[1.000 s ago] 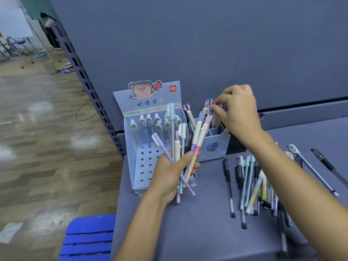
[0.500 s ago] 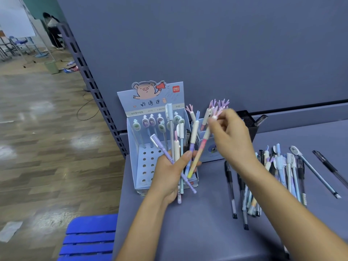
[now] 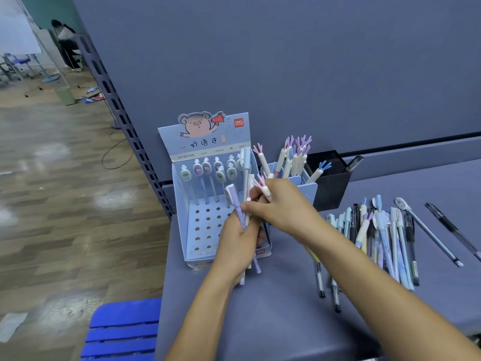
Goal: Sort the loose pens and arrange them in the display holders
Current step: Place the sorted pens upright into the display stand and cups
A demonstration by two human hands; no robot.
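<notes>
Head view shows both hands meeting in the middle of the frame, in front of the pig box. The left hand is wrapped round a bunch of pens, which stand nearly straight up. The right hand reaches across and pinches one of them, an antler pen (the one with little pink horns on top). Its long side runs up and down, horns up. The small blue holder, full of the same horned pens, sits just up and to the right of the right hand, so that hand is nearer. The pen probably needs to lift out and go tip first into that holder. More loose pens lie on the table at the right.
</notes>
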